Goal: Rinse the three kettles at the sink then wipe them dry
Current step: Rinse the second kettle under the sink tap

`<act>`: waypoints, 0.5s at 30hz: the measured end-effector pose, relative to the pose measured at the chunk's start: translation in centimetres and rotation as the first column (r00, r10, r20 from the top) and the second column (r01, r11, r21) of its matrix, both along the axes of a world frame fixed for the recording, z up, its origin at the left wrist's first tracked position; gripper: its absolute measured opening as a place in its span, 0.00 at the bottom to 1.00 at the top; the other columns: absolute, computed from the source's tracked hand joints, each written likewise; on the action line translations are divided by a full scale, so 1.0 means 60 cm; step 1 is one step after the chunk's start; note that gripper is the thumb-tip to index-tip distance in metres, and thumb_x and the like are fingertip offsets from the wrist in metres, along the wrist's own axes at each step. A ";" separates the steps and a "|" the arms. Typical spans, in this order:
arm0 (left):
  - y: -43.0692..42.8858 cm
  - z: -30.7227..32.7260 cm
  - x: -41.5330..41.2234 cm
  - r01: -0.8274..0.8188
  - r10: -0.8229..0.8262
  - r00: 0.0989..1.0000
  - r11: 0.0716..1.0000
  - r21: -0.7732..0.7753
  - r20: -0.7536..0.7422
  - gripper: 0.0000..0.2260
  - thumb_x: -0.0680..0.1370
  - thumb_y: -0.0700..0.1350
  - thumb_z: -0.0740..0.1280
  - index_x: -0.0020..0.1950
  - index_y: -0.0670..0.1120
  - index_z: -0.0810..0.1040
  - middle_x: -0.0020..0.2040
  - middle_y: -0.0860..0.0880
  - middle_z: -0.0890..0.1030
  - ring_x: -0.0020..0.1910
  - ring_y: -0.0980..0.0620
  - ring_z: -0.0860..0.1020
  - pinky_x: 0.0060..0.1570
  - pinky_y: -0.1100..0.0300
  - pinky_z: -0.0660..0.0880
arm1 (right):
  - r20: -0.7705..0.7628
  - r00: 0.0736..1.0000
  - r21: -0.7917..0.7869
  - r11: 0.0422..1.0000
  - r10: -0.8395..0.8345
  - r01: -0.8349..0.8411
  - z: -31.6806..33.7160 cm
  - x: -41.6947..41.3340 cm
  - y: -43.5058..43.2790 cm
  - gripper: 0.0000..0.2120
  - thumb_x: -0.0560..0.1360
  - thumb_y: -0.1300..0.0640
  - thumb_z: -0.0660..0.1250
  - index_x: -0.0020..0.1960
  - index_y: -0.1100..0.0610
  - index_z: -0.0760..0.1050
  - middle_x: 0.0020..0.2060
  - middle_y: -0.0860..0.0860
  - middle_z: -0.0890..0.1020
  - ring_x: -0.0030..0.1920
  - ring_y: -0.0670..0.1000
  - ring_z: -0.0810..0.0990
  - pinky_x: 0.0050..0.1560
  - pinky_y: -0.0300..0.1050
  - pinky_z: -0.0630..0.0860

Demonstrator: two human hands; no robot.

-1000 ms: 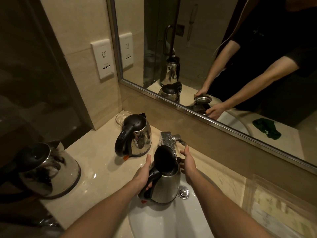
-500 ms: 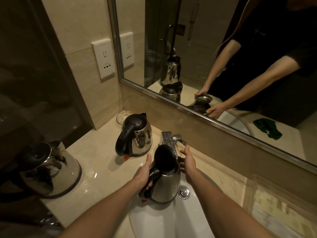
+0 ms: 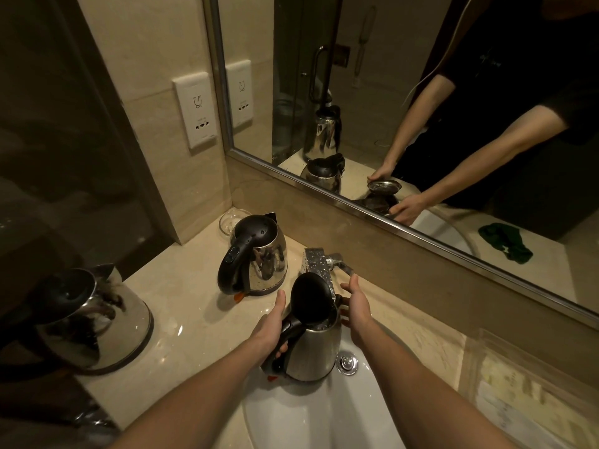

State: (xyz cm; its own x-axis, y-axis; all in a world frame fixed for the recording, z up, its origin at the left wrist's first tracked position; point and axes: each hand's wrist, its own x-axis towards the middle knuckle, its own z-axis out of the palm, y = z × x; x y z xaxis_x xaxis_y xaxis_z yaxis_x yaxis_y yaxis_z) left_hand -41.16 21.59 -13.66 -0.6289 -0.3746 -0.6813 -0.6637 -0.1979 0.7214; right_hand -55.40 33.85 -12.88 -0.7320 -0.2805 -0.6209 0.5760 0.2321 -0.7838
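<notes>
A steel kettle [image 3: 311,354] with its black lid flipped up stands upright over the white sink [image 3: 324,416], under the chrome faucet [image 3: 319,264]. My left hand [image 3: 274,325] grips its black handle. My right hand [image 3: 356,306] hovers by the kettle's right rim with fingers spread, holding nothing. A second kettle [image 3: 256,257], lid closed, stands on the counter behind and to the left. A third kettle [image 3: 94,319] sits at the counter's far left.
The marble counter [image 3: 184,306] runs along a mirror [image 3: 421,108]. A glass dish [image 3: 230,220] sits in the back corner. The mirror reflects a green cloth [image 3: 505,243]. A power socket [image 3: 196,110] is on the left wall. A clear tray [image 3: 525,396] lies at right.
</notes>
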 end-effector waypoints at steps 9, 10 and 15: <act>-0.002 -0.002 0.000 -0.015 0.015 1.000 1.000 0.004 0.008 0.42 0.69 0.79 0.42 0.36 0.45 0.77 0.24 0.46 0.72 0.23 0.50 0.71 0.31 0.58 0.71 | -0.010 1.000 -0.004 1.000 0.002 -0.002 -0.003 -0.003 0.001 0.32 0.78 0.33 0.49 0.69 0.54 0.71 0.62 0.58 0.76 0.61 0.58 0.74 0.67 0.57 0.67; -0.001 -0.001 0.000 -0.019 0.018 1.000 1.000 0.005 0.013 0.42 0.69 0.79 0.43 0.36 0.45 0.78 0.24 0.46 0.72 0.23 0.50 0.71 0.31 0.58 0.70 | -0.010 1.000 -0.003 1.000 0.002 -0.002 -0.004 -0.003 0.001 0.32 0.78 0.33 0.49 0.69 0.54 0.71 0.63 0.59 0.76 0.62 0.58 0.74 0.68 0.57 0.67; 0.000 0.003 0.000 -0.019 0.019 0.999 1.000 0.011 0.027 0.41 0.71 0.78 0.42 0.37 0.45 0.78 0.24 0.46 0.71 0.23 0.50 0.71 0.31 0.58 0.70 | -0.008 1.000 -0.003 1.000 0.003 -0.003 -0.001 -0.002 0.002 0.32 0.79 0.33 0.49 0.69 0.54 0.71 0.65 0.58 0.74 0.64 0.59 0.72 0.68 0.58 0.66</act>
State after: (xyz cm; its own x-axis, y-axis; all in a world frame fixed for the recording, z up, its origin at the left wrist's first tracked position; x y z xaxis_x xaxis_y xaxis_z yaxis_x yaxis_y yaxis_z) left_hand -41.18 21.59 -13.46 -0.6028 -0.3787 -0.7023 -0.6791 -0.2186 0.7008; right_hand -55.50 33.95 -12.95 -0.7358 -0.2848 -0.6144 0.5693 0.2314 -0.7889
